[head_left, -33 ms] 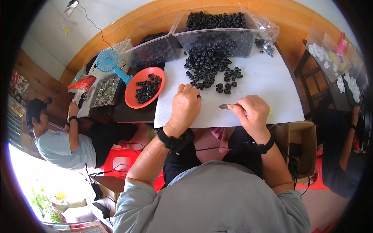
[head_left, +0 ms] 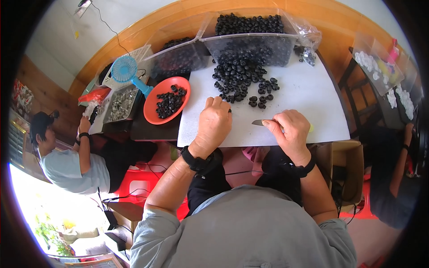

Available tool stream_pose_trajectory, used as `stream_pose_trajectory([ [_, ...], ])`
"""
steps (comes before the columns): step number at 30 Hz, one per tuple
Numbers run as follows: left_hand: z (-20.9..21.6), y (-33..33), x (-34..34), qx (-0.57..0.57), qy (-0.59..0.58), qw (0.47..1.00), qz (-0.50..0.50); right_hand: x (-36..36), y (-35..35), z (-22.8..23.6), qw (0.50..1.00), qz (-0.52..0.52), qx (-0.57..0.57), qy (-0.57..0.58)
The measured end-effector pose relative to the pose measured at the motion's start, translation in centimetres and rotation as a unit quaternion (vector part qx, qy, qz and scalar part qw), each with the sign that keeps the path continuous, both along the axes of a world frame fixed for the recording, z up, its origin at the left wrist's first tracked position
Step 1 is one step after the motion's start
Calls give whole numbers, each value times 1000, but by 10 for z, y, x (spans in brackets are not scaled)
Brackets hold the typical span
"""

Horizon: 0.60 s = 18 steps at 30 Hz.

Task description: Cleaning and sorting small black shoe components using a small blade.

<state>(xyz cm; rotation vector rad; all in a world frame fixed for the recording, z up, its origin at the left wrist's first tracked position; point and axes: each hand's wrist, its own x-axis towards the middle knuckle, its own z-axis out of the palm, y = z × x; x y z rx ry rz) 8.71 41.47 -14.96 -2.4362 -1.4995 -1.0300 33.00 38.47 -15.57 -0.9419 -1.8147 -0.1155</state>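
My left hand is closed above the white table sheet, its fingers curled round a small black part, mostly hidden by the fingers. In my right hand is a small knife. Its short blade points left toward my left hand, and the thumb lies near the blade's base. A bit of the pale yellow-green handle shows behind the fist. Beyond my hands, a heap of round black parts spreads over the sheet, with several loose ones at its near right side.
A clear bin of black parts stands behind the heap. To the left are an orange-red bowl with black parts, a blue fan and a metal tray. A co-worker sits at left; another person's arm is at right.
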Motion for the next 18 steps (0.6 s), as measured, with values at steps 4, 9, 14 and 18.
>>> stream_pose_trajectory([
  [4,-1,2,-2,27,-7,999,-14,1,1,1,999,-4,-50,3],
  [9,21,-20,-1,-280,-341,893,-87,-3,-5,11,990,-8,-123,67],
  [14,21,-34,5,-424,-579,679,-156,-16,-7,18,957,16,-232,172],
  [18,5,-32,8,-431,-640,590,-236,-23,-2,16,964,7,-207,166],
])
